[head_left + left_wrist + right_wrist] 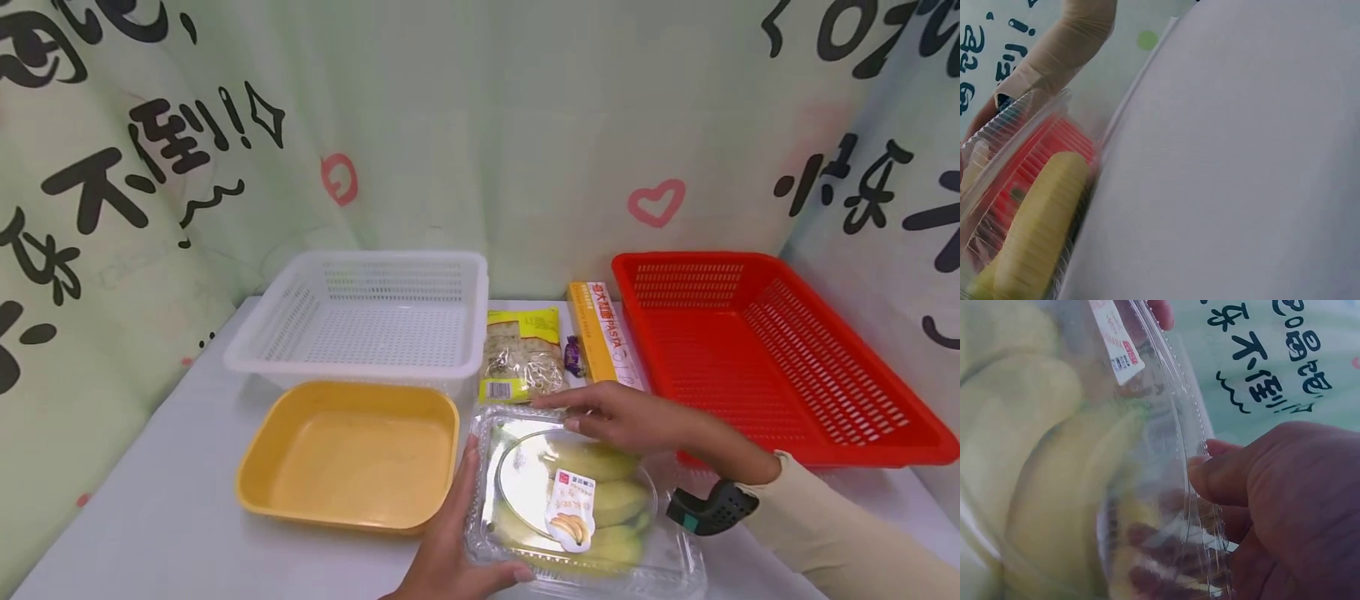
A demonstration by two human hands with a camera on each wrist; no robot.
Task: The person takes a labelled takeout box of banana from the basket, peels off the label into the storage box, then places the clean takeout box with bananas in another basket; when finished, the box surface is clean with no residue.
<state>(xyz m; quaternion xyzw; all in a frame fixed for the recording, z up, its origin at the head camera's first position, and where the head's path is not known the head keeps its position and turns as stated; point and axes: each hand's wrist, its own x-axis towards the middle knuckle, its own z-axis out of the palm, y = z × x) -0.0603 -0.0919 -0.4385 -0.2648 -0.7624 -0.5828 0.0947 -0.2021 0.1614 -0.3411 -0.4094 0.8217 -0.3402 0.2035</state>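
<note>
A clear plastic clamshell box with several yellow-green bananas inside lies at the front of the table, its lid bearing a white label. My left hand holds its left side, thumb along the near left corner and fingers up the side. Over the far edge reaches my right hand. In the right wrist view that right hand pinches the box's ridged rim, thumb on top and fingers showing through the plastic below. A banana shows through the box wall in the left wrist view.
Left of the box is a yellow tub, with a white basket behind it. A yellow-labelled food bag, a small purple packet and a pasta box lie beyond. A red basket stands at the right.
</note>
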